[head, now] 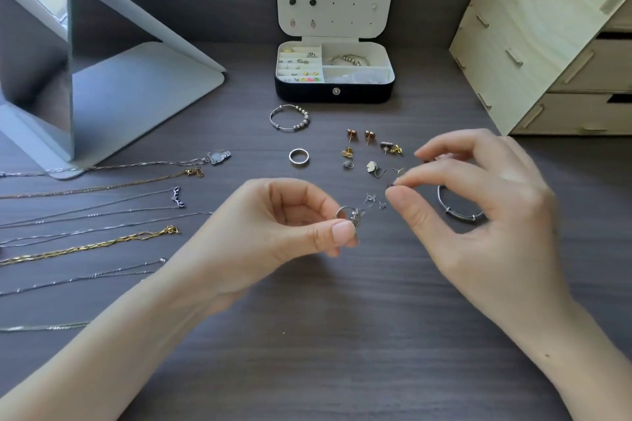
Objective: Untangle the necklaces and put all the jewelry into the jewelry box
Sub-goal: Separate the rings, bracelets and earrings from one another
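Here's the left hand (290,228) hovering over the middle of the bench (342,352), its grip pinching a silver ring (344,213) between thumb and forefinger. The ring's ornamented side is pointing right, toward the other hand. The right hand (485,208) is holding close by, its grip nipping a tiny dark piece (391,185) between thumb and fingertip, the other fingers fanning loosely above. That piece is looking too small to identify.

Over on the left, the necklaces (92,215) are lying in separate rows. Each long axis is running left to right across the bench, with pendants and clasps pointing right toward the centre and chains running off the left edge. The braided gold chain (85,247) is rising slightly toward its right end.

At the back, the jewelry box (333,94) is standing open with its lid upright, studs sitting in the lid panel and small pieces filling the compartments. In front of it a beaded bangle (290,117), a plain ring (299,157) and a scatter of earrings (372,167) are lying on the bench. A second bangle (460,215) is peeking out from behind the right hand. A mirror stand (143,89) is sitting rear left, a wooden drawer unit (533,55) rear right.
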Available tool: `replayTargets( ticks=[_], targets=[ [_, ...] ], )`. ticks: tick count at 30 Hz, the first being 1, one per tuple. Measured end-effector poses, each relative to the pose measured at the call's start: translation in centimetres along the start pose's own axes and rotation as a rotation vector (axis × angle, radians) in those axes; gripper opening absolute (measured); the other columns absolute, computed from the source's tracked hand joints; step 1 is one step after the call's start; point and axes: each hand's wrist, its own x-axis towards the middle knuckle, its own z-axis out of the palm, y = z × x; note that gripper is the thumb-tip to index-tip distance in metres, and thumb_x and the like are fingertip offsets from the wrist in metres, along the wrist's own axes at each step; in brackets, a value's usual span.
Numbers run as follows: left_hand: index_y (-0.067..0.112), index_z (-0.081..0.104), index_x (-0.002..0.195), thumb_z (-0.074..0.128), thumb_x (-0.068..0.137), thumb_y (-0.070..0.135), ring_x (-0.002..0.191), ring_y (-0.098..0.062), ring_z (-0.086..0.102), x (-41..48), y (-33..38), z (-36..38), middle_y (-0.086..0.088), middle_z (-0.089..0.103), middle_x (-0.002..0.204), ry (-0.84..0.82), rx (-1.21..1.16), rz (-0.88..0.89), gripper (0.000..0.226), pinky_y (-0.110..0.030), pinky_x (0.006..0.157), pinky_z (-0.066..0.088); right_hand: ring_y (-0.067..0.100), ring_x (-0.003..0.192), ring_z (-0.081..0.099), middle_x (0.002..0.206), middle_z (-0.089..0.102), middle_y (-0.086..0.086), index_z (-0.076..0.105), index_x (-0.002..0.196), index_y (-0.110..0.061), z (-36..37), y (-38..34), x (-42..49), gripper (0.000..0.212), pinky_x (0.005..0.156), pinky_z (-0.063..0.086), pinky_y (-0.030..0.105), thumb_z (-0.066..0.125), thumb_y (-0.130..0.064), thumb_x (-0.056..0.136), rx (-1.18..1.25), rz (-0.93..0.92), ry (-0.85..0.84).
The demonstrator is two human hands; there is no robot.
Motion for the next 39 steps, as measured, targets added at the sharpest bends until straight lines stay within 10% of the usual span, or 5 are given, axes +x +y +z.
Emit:
replayTargets(
  ticks=[14, 25, 39],
  targets=[
    [0.026, 0.066, 0.075, 0.070, 0.065, 0.045, 0.074, -0.011, 0.067, 0.3, -1.0, 0.5, 0.009, 0.070, 0.073, 0.129, 0.474, 0.325, 0.022, -0.033, 0.071, 0.051, 0.008, 0.065, 0.049, 0.066, 0.060, -0.017, 0.067, 0.068, -0.026, 1.0, -1.2, -0.5, 0.023, 0.063, 0.032, 0.014, 0.060, -0.045, 0.079, 0.218, 0.102, -0.267],
    [0.024, 0.066, 0.072, 0.073, 0.069, 0.031, 0.073, 0.004, 0.062, 0.4, -1.1, 0.5, 0.017, 0.068, 0.076, 0.236, 0.639, 0.386, 0.010, -0.005, 0.067, 0.039, 0.012, 0.061, 0.050, 0.063, 0.059, -0.007, 0.063, 0.066, -0.024, 1.4, -1.2, -0.4, 0.016, 0.054, 0.037, 0.017, 0.059, -0.035, 0.077, 0.334, 0.304, -0.400],
    [0.018, 0.066, 0.079, 0.068, 0.074, 0.020, 0.079, -0.020, 0.067, 0.7, -1.2, -0.2, 0.001, 0.071, 0.079, 0.167, 0.293, 0.235, 0.006, -0.031, 0.079, 0.053, 0.014, 0.057, 0.038, 0.063, 0.060, 0.004, 0.061, 0.056, -0.015, -0.2, -0.3, 1.3, 0.015, 0.049, 0.029, 0.020, 0.053, -0.015, 0.069, 0.882, 0.639, -0.675]
  ],
)
